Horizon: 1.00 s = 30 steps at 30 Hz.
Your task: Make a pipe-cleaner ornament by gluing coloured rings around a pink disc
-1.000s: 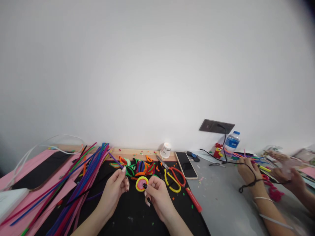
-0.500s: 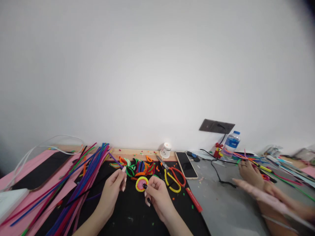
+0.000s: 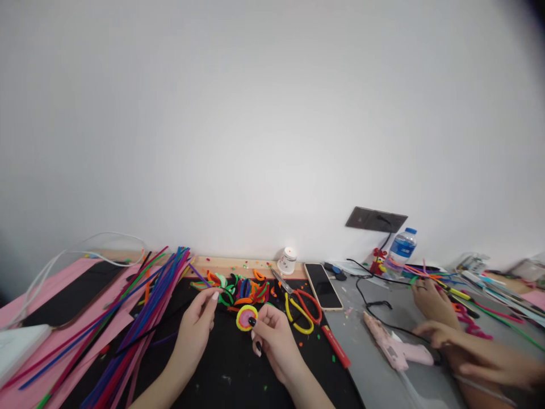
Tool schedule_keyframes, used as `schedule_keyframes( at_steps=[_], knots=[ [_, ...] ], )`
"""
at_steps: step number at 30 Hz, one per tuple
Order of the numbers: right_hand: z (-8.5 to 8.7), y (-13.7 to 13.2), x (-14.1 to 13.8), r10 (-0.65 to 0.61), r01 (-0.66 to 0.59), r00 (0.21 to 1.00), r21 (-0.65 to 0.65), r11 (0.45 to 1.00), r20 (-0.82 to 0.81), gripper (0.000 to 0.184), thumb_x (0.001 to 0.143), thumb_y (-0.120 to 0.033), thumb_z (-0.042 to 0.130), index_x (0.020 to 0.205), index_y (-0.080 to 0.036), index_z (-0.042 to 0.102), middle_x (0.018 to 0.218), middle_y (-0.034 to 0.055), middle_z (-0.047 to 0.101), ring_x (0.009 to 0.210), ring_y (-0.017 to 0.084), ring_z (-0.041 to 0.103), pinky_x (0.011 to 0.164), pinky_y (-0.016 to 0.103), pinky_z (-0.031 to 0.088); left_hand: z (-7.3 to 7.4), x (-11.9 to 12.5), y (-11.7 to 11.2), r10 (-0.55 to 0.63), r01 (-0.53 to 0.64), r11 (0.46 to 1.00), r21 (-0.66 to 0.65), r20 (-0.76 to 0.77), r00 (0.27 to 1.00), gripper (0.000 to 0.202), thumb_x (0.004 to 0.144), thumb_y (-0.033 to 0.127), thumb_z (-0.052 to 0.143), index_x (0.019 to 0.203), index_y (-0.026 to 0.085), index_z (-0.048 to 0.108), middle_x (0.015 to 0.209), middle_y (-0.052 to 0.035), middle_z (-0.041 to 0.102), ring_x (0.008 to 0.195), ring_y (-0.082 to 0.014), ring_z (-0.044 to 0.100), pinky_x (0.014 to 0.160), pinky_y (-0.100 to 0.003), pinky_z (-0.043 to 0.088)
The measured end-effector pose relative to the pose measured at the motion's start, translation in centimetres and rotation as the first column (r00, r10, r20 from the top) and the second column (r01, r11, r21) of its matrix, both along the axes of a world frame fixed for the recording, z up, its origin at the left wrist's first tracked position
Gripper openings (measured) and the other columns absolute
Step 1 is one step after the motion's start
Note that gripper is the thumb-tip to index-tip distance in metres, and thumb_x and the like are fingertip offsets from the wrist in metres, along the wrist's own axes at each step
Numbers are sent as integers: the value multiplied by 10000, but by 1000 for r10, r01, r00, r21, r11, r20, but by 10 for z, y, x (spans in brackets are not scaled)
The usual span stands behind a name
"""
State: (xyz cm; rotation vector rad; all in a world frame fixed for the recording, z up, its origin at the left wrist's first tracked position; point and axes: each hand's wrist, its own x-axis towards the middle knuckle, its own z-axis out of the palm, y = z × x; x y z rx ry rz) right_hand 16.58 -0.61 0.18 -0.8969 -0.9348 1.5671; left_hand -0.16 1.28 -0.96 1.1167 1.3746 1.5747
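A small round disc [image 3: 244, 318] with a fuzzy yellow rim and pink centre is pinched between the thumb and fingers of my right hand [image 3: 272, 335]. Just to its left, my left hand [image 3: 199, 318] has thumb and forefinger pressed together; what they hold is unclear. A thin purple pipe cleaner [image 3: 199, 275] runs close to those fingertips. Behind both hands lies a pile of bent, multicoloured pipe-cleaner pieces [image 3: 244, 289] on the black mat [image 3: 225, 369]. Scissors [image 3: 302, 309] with red and yellow handles lie beyond my right hand.
Long pipe cleaners [image 3: 145, 324] lie bundled at left. A paper cup [image 3: 286, 260], phone [image 3: 323, 287] and red box-cutter-like stick [image 3: 335, 346] sit right of centre. Farther right are a pink glue gun [image 3: 395, 346], a water bottle [image 3: 401, 250] and a co-worker's hands [image 3: 436, 304].
The co-worker has laid the pink glue gun on the grey table and drawn that hand back, now blurred. My hands and the disc have barely shifted.
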Motion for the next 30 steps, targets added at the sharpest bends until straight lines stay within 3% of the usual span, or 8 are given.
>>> schedule_keyframes(
  at_steps=[3, 10, 24, 30],
  knots=[
    [-1, 0, 0, -1, 1, 1000, 2, 1000, -2, 282, 626, -257, 788, 607, -168, 521, 461, -56, 554, 345, 37, 344, 325, 159, 333, 1, -1, 0, -73, 73, 997, 4, 81, 994, 319, 760, 435, 598, 957, 188, 642, 510, 88, 423, 416, -117, 392, 402, -226, 330],
    [1, -1, 1, -18, 18, 1000, -1, 1000, 2, 306, 620, -289, 802, 611, -166, 522, 466, -52, 557, 350, 35, 350, 331, 154, 322, 1, -1, 2, -85, 82, 996, 27, 186, 979, 235, 760, 390, 612, 904, 205, 604, 521, 99, 392, 453, -114, 382, 448, -228, 351],
    [0, 0, 0, -17, 17, 1000, 7, 1000, -4, 293, 634, -289, 784, 608, -170, 518, 463, -55, 552, 343, 33, 338, 321, 153, 330, -2, 0, 2, -147, 146, 989, 18, 187, 971, 230, 724, 379, 675, 853, 207, 595, 591, 93, 397, 488, -106, 386, 455, -220, 326],
    [0, 1, 1, -29, 28, 1000, 2, 1000, 12, 321, 634, -315, 803, 615, -168, 518, 463, -52, 552, 342, 35, 355, 331, 157, 333, 2, 3, -1, -169, 177, 984, -22, 199, 965, 284, 709, 428, 679, 844, 191, 600, 578, 96, 372, 442, -84, 321, 407, -204, 230]
  ],
)
